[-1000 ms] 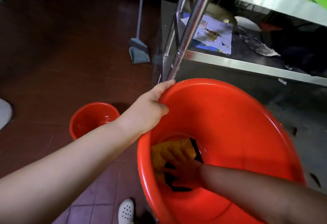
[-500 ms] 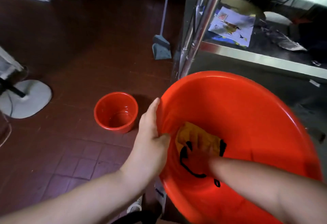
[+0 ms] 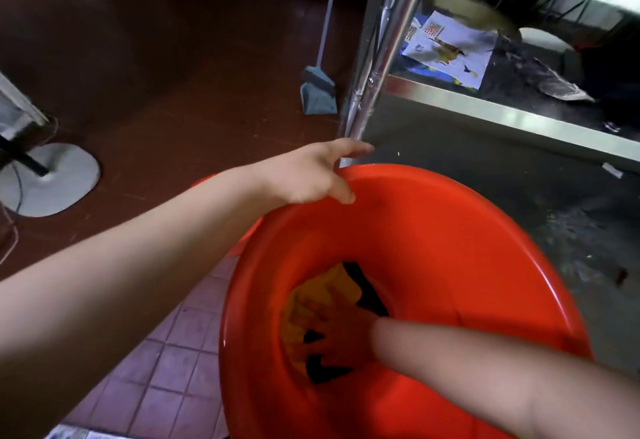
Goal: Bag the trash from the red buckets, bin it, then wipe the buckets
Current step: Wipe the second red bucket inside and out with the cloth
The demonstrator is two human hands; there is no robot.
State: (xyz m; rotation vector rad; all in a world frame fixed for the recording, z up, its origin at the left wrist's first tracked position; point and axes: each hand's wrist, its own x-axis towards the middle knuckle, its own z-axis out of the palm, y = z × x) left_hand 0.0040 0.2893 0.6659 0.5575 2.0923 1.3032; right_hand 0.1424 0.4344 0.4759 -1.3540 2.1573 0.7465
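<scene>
red plastic bucket [image 3: 433,230], large and round, is held tilted toward the camera just in front of the shiny steel leg [image 3: 384,57] of a metal table, its open mouth filling the lower right of the view. its upper left rim is gripped by the left hand [image 3: 311,175]: the thumb is hooked over the rim to the inside, while the fingers are spread along the outside, one of them stretched toward the table leg. deep inside, on the bucket's bottom, a yellow cloth with black edging [image 3: 332,303] is pressed flat by the right hand [image 3: 343,338], whose fingers are splayed on the fabric; the cloth is pushed down rather than pinched, as far as can be told in the red glow. both forearms are bare.

a small part of a second red bucket [image 3: 247,234] is seen behind the left forearm, on the reddish-brown tiled floor [image 3: 166,362]. farther back, a grey dustpan with a long handle [image 3: 318,88] stands upright near the table leg. a printed white paper sheet [image 3: 453,50] lies on the table's lower steel shelf [image 3: 502,113], and something grey and crumpled rests just beside it. a white rounded stand base [image 3: 48,179] with a cable sits on the floor at the left edge, well apart from the buckets.
</scene>
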